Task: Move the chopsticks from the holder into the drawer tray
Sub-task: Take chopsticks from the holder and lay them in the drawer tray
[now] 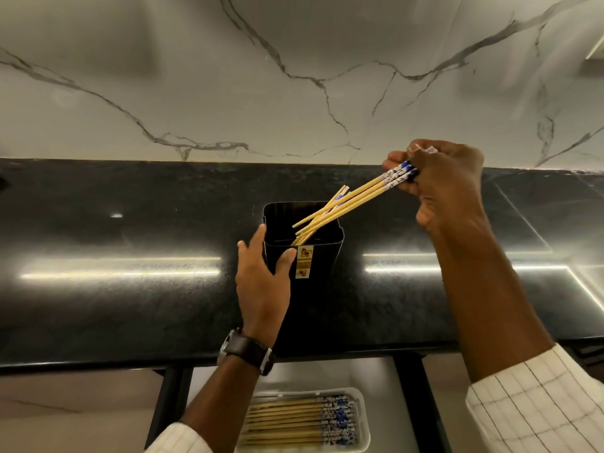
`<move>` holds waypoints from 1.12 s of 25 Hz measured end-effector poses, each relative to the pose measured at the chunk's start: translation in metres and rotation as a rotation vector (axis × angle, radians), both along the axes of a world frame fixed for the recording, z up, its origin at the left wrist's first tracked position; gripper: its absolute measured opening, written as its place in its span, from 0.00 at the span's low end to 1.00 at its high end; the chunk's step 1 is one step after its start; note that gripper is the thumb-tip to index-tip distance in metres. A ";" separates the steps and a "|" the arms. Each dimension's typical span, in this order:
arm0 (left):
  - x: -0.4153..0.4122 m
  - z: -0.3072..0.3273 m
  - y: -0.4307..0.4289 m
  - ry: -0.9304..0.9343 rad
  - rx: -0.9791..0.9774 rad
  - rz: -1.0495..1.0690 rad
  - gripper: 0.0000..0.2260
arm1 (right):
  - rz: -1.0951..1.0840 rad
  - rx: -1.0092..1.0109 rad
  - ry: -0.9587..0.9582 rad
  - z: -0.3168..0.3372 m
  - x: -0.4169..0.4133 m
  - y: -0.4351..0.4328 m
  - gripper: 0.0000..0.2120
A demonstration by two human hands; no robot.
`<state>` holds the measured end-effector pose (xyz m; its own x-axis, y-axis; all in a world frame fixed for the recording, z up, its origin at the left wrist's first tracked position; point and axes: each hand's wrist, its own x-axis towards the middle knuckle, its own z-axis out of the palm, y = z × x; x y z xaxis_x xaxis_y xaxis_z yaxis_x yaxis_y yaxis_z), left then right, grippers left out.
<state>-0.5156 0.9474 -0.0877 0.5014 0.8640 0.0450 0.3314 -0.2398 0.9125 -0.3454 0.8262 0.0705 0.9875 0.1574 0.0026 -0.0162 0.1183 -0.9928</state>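
holder (323,273) — gripped by left hand (261,286) | right hand (444,181) grasps chopsticks (356,195), tips inside holder | tray (365,429) — more chopsticks (294,420)

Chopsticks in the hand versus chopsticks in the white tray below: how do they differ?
The held chopsticks slant in the air, gripped by the right hand, tips at the black holder; the tray chopsticks lie flat. The held chopsticks are few and cross; the tray chopsticks are many and lined up. Both are pale wood with blue-patterned ends.

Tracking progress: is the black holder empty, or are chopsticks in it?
Not empty: loose chopsticks lean against the far rim of the holder, beside the bunch the right hand grips.
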 end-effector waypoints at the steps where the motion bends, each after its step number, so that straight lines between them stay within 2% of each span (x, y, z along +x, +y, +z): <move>1: -0.007 0.002 -0.010 -0.093 -0.059 0.069 0.29 | 0.022 0.054 0.013 0.002 -0.005 -0.012 0.04; 4: -0.034 0.012 -0.045 -0.434 -0.415 0.231 0.33 | 0.097 0.223 0.144 -0.006 -0.024 -0.043 0.05; 7: -0.050 0.028 -0.069 -0.753 -0.812 0.154 0.30 | 0.155 0.273 0.289 -0.035 -0.052 -0.055 0.08; 9: -0.059 0.032 -0.078 -0.875 -0.930 0.129 0.25 | 0.186 0.267 0.383 -0.062 -0.077 -0.059 0.09; 11: -0.070 0.029 -0.084 -0.905 -0.959 0.158 0.19 | 0.182 0.288 0.514 -0.089 -0.103 -0.065 0.09; 15: -0.090 0.003 -0.090 -0.782 -1.012 0.310 0.11 | 0.091 0.429 0.865 -0.143 -0.148 -0.081 0.08; 18: -0.103 -0.028 -0.096 -0.660 -1.053 0.413 0.11 | 0.023 0.430 1.054 -0.178 -0.174 -0.083 0.06; 23: -0.121 -0.081 -0.095 -0.376 -1.191 0.608 0.10 | -0.001 0.200 1.192 -0.240 -0.201 -0.075 0.08; 28: -0.127 -0.114 -0.092 -0.188 -1.268 0.719 0.08 | -0.064 -0.049 1.310 -0.293 -0.203 -0.073 0.18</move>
